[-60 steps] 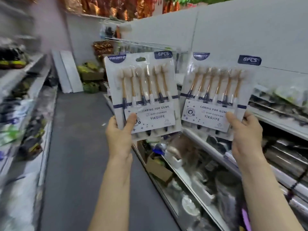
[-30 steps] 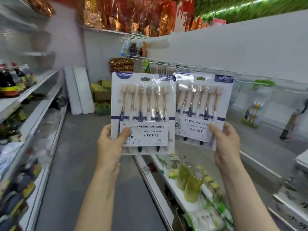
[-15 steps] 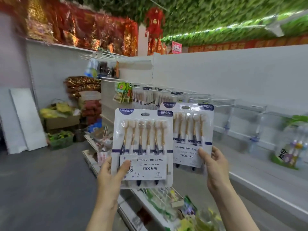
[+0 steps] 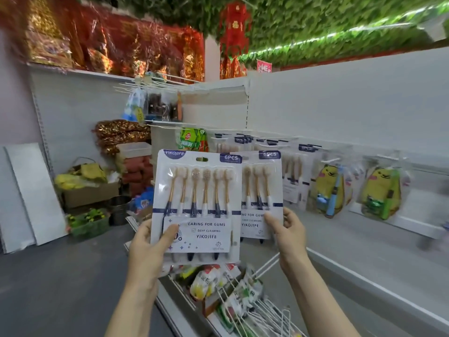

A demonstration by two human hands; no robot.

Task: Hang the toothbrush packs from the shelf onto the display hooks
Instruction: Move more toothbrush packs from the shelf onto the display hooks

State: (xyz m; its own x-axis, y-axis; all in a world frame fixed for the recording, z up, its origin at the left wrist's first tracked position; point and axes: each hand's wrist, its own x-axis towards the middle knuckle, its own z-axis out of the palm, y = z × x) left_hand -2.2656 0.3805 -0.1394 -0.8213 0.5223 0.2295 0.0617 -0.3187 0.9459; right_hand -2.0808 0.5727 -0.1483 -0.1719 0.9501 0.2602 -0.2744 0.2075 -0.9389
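White shelving (image 4: 340, 113) backs hung toothbrush packs (image 4: 295, 176). Our left hand (image 4: 148, 249) pinches one pack (image 4: 196, 205) at its lower corner; our right hand (image 4: 288, 229) pinches another pack (image 4: 261, 190).

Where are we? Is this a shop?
Most likely a small shop. Matching toothbrush packs hang on display hooks along a white wall panel, snack bags hang nearby, and each hand holds one more toothbrush pack: left hand, right hand.
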